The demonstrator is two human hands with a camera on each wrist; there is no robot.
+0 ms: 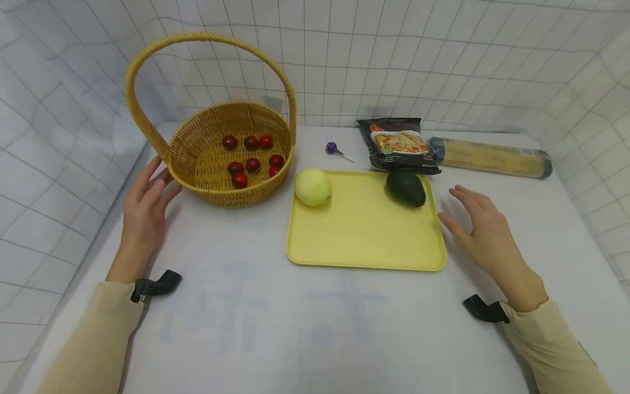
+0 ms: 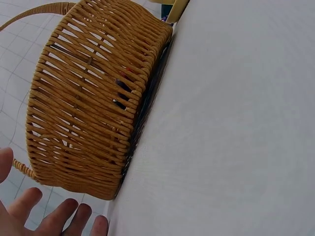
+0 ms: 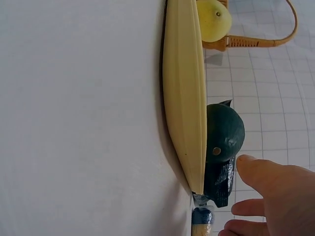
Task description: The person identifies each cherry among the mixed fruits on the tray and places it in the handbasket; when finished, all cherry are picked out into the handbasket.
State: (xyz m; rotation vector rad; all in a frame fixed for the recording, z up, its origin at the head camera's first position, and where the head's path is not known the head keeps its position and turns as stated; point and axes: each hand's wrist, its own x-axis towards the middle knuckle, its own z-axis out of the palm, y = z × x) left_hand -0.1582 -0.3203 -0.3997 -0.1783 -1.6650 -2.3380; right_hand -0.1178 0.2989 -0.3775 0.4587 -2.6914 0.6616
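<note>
At the left end of a wicker basket with a tall handle, my left hand has its fingers spread close to the woven side; contact cannot be made out. Several dark red cherries lie inside the basket. My right hand, fingers loosely extended and holding nothing, is just off the right edge of a yellow tray. A dark green avocado lies in the tray's back right corner. In its back left corner is a pale green round fruit. The right wrist view shows the avocado beyond the thumb.
Behind the tray, a purple-wrapped lollipop lies beside a black food packet. A long yellowish roll-shaped package with dark ends lies to the right. White gridded sheeting surrounds the white table at the back and sides.
</note>
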